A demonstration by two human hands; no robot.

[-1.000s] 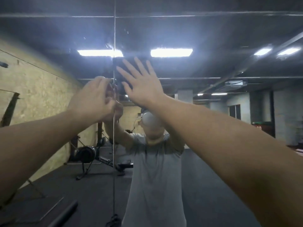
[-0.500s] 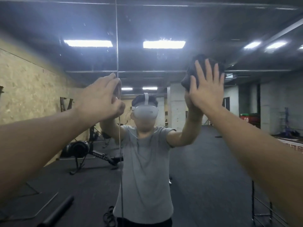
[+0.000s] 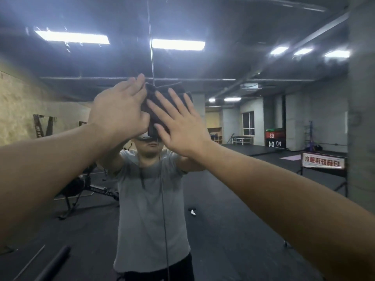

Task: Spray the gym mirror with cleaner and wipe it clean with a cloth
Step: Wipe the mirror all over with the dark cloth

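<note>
Dark rubber gym floor [image 3: 223,240], seen reflected in mirror. On it: black rowing machine [image 3: 85,189] at left, small white object [image 3: 192,212] near centre.

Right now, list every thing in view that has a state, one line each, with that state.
Cloth: dark, bunched, pressed flat against the glass on the seam.
Right hand: fingers straight, spread, palm pressing the cloth.
Left hand: raised beside the cloth, fingers reaching onto its left edge; grip not visible.
Mirror: droplets and streaks near the top by the reflected lights.
Ceiling lights: on, seen in reflection.
</note>
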